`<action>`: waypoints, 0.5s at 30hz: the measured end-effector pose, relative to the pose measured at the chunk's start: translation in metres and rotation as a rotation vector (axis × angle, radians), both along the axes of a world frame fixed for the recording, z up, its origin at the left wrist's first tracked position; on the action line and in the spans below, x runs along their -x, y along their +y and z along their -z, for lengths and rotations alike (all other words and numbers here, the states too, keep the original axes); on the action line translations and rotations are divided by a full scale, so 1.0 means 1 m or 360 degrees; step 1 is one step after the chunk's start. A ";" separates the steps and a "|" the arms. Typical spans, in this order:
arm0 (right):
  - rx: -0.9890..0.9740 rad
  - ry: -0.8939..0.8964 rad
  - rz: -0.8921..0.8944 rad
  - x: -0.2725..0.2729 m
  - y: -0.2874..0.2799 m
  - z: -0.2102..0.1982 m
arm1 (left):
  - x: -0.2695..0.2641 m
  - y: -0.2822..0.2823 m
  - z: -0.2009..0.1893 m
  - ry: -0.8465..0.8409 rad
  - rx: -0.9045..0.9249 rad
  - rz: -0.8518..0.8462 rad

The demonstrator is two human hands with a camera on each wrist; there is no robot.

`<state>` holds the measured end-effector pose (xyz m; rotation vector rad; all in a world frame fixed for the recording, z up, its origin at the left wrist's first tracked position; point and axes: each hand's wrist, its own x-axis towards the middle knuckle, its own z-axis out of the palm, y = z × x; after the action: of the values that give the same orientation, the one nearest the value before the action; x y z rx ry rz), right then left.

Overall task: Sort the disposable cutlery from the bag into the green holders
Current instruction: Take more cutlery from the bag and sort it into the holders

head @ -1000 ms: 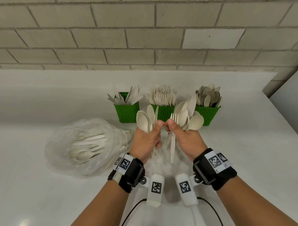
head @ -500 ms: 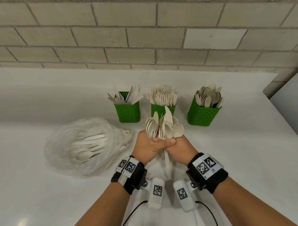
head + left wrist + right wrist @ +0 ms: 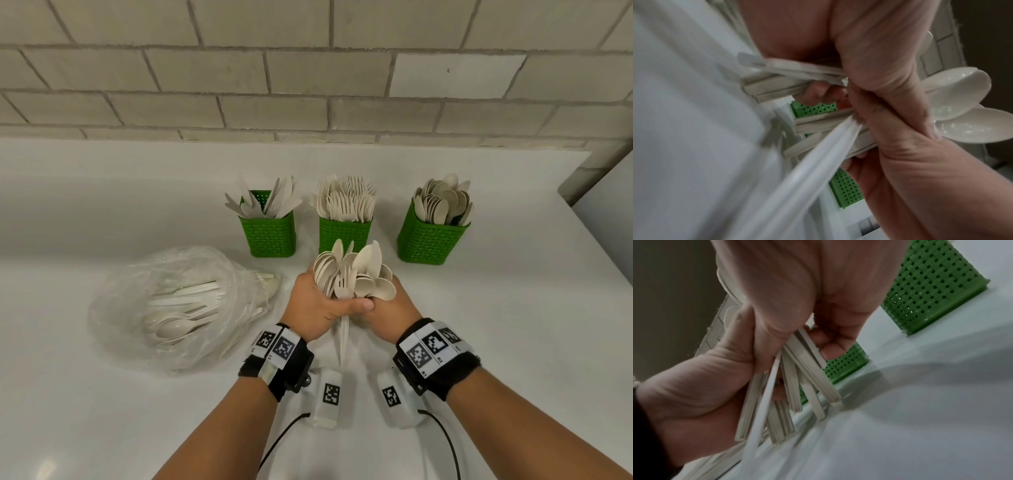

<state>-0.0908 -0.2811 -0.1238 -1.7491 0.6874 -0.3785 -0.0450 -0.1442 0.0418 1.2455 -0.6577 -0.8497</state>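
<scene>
A clear plastic bag (image 3: pixel 171 305) with more cutlery inside lies at the left of the white counter (image 3: pixel 513 342), and behind the hands stand three green holders in a row: one with knives (image 3: pixel 269 233), one with forks (image 3: pixel 344 231), one with spoons (image 3: pixel 432 236). The left hand (image 3: pixel 317 308) and right hand (image 3: pixel 390 310) touch each other and both curl tightly around one bunch of cutlery (image 3: pixel 352 274), mostly spoons with a fork and a knife, too many to count. Only the wrist views show the handles (image 3: pixel 789 395) fanning out below the fists; the wristband tags carry square codes, their small print unreadable.
</scene>
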 end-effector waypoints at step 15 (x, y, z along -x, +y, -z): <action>0.0033 -0.0235 -0.0282 0.020 0.032 -0.136 | -0.048 -0.002 0.026 0.0077 0.0196 -0.0023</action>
<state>-0.1108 -0.2490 0.0117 -1.7662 0.4205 -0.3890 0.0035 -0.1467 0.0156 1.1147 -0.6518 -0.8126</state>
